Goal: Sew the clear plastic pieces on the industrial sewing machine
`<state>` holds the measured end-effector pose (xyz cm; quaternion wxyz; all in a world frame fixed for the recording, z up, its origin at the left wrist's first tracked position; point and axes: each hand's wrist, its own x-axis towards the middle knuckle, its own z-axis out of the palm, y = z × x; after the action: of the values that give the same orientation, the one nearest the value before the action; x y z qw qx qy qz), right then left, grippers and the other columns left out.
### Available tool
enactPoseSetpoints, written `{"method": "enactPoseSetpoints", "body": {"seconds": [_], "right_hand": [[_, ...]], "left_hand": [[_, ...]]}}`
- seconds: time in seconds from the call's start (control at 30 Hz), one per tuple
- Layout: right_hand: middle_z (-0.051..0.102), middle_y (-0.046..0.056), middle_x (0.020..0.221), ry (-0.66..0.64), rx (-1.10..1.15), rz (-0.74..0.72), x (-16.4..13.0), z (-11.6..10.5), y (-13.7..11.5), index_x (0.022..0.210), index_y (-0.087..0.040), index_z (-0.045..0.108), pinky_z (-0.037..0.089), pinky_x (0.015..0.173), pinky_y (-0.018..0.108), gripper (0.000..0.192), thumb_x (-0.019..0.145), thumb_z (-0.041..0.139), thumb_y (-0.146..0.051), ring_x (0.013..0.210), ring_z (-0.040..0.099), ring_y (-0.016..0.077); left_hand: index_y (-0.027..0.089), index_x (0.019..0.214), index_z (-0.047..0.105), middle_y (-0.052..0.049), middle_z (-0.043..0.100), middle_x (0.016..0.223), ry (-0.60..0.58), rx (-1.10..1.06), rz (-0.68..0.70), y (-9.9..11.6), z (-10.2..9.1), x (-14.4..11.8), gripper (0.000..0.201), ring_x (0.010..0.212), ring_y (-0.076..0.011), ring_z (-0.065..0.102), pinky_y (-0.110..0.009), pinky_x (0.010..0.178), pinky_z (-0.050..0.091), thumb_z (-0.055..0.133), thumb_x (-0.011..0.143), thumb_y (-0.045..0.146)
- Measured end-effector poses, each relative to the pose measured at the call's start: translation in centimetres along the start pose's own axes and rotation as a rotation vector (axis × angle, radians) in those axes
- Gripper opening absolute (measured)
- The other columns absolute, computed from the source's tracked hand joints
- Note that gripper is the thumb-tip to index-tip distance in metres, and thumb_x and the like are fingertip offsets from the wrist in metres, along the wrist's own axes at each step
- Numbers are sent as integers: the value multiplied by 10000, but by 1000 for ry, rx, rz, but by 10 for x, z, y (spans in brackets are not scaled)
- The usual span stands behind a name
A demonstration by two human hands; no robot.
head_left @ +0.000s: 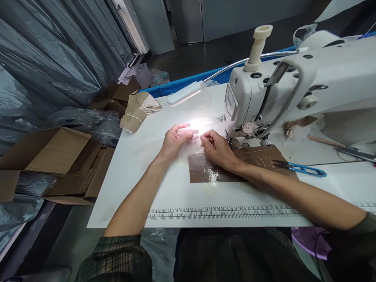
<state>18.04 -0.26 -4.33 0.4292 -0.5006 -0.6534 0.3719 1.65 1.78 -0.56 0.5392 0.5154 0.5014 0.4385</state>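
Under the bright lamp spot, my left hand (174,143) is held above the white table with its fingers stretched out and the thumb close to them. Glare washes out its fingertips, and no object shows clearly in it. Just to the right, my right hand (217,149) is closed in a pinch, its fingertips near those of the left. Whatever it pinches is too small and bright to make out. Beneath the right hand and forearm lies a shiny brown sheet (202,174) with loose thread bits on it. The sewing machine head (243,94) stands close to the right hand.
Blue thread snips (307,169) lie right of the right forearm. A lamp (185,93) on a flexible neck hangs over the table. A ruler strip (223,212) runs along the front edge. A tied brown bundle (133,115) sits at the back left; cardboard boxes (66,152) stand beyond.
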Motion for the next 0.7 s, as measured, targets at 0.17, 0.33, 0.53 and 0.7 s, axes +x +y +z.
{"method": "enactPoseSetpoints", "body": {"seconds": [0.17, 0.33, 0.53, 0.7], "right_hand": [[636, 14, 762, 26, 64, 11, -1, -1, -1, 872, -208, 502, 379, 640, 285, 161, 931, 459, -351, 678, 545, 161], [642, 8, 762, 25, 131, 26, -2, -3, 0, 863, -201, 516, 391, 625, 275, 173, 921, 487, -361, 652, 532, 144], [666, 28, 785, -75, 327, 163, -10, -10, -12, 874, -180, 582, 427, 583, 261, 263, 926, 490, -421, 619, 561, 134], [679, 96, 1007, -169, 469, 212, -18, -18, -13, 988, -175, 639, 498, 719, 322, 408, 950, 408, -510, 816, 618, 190]], "left_hand": [[156, 1085, 593, -64, 701, 966, 69, 171, 65, 2, -9, 0, 454, 861, -156, 675, -276, 746, 555, 758, 724, 376], [158, 1020, 637, -2, 668, 765, 121, 411, 137, 3, -18, -3, 405, 675, -114, 620, -230, 642, 492, 784, 688, 337], [158, 1051, 666, -42, 716, 825, 21, 288, 203, 17, -20, -12, 401, 782, -158, 665, -302, 782, 537, 773, 725, 365], [168, 1140, 638, -46, 687, 817, -241, 108, 175, 31, -14, -30, 448, 702, -152, 670, -289, 656, 557, 755, 766, 384]]}}
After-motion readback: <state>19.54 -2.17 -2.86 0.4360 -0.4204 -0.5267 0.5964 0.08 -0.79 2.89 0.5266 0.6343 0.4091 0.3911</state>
